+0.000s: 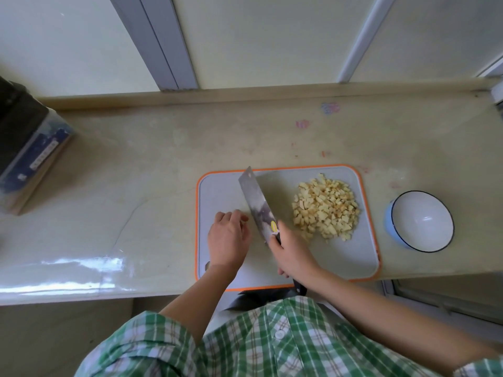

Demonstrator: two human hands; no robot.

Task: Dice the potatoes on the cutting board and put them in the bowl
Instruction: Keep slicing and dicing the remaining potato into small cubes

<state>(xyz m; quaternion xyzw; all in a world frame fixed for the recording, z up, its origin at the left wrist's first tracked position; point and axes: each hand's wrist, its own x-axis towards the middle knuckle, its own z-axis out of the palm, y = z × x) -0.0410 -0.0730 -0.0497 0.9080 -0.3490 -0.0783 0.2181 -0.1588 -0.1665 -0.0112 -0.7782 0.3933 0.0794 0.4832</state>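
A grey cutting board (343, 254) with an orange rim lies on the counter. A pile of diced potato (325, 208) covers its right half. My right hand (292, 253) grips the handle of a cleaver (257, 200), whose broad blade points up and left across the board's middle. My left hand (228, 238) rests on the board's left part just left of the blade, fingers bent downward; whether it holds anything under them I cannot tell. An empty white bowl (422, 221) with a blue outside stands on the counter right of the board.
A dark box-like container (25, 148) stands at the counter's far left. The beige counter (136, 186) runs along a window sill and frame at the back. Its front edge lies just below the board. My green plaid shirt fills the bottom of the view.
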